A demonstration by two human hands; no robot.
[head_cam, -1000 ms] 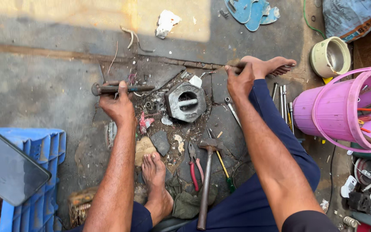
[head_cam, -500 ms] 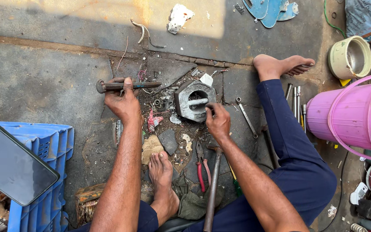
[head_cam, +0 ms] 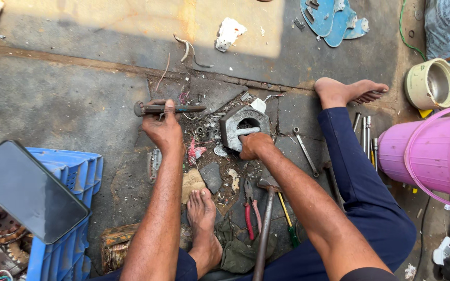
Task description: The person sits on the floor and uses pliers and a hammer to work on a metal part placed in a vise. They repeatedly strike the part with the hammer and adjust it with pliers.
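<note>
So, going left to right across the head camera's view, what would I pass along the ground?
Blue crate → left hand gripping a metal rod → grey metal block under the right hand → spanner → pink bucket.

Bare from the elbows down to both hands: no sleeves, gloves, watch or rings on the left hand (head_cam: 163,130) or the right hand (head_cam: 254,145). Dark navy trousers (head_cam: 363,192), long and loose, creased at the knee, running out beyond the right hand. Barefoot: one bare foot (head_cam: 350,90) past the right hand, another (head_cam: 202,221) below and between the hands. Forearms smudged with workshop grime.
</note>
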